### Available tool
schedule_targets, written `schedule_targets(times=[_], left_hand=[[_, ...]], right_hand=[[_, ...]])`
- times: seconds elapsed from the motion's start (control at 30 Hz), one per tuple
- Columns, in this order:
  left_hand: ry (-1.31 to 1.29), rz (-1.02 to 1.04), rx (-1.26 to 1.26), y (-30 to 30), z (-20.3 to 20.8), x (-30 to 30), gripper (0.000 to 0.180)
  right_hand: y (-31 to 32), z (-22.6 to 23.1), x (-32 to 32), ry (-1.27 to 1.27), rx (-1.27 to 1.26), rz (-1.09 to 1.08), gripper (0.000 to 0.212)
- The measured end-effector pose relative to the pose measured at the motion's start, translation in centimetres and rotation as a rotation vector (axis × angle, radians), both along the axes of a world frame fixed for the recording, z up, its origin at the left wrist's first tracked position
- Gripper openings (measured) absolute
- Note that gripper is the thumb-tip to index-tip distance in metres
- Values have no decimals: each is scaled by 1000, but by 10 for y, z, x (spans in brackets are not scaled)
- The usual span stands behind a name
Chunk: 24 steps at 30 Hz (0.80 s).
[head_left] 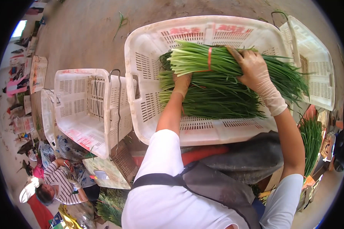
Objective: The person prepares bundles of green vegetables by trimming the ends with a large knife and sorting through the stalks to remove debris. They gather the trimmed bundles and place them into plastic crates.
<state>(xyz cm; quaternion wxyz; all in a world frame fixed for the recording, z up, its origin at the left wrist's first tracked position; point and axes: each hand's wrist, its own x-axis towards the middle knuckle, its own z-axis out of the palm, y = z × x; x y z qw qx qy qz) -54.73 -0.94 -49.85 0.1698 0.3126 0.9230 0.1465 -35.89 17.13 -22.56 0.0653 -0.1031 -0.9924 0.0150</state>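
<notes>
A bundle of garlic chives (197, 59), pale stems at the left and green leaves trailing right, is tied with an orange-red band (210, 58). My right hand (252, 66), in a thin whitish glove, grips its leafy part from above. Under the stem end goes my left hand (182, 82), gloved too; the bundle hides its fingers. Beneath lie more garlic chives (221, 101), spread over the bottom of a large white plastic crate (151, 110) with slotted walls. The bundle's leaf tips hang over the crate's right side.
Another slotted white crate (74, 100) stands left, with a bent metal hook (119, 103) at its side. A further white crate (319, 65) is at the right. More chives (310, 141) stand below it. A person in a striped top (57, 179) works at lower left.
</notes>
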Motion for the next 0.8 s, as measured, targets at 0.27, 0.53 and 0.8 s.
schedule_targets(times=[0.27,0.53,0.8], left_hand=[[309,-47,-62,-8,-1,27,41],[356,-24,-131,-15,-13,13,40],[428,-207,91,53,55,-48,32]], right_hand=[[-36,-116,-111,168,197,152,69],[-19,-112,-51,-618,-319,120,48],[42,11,147,-285,-229,-251,43]])
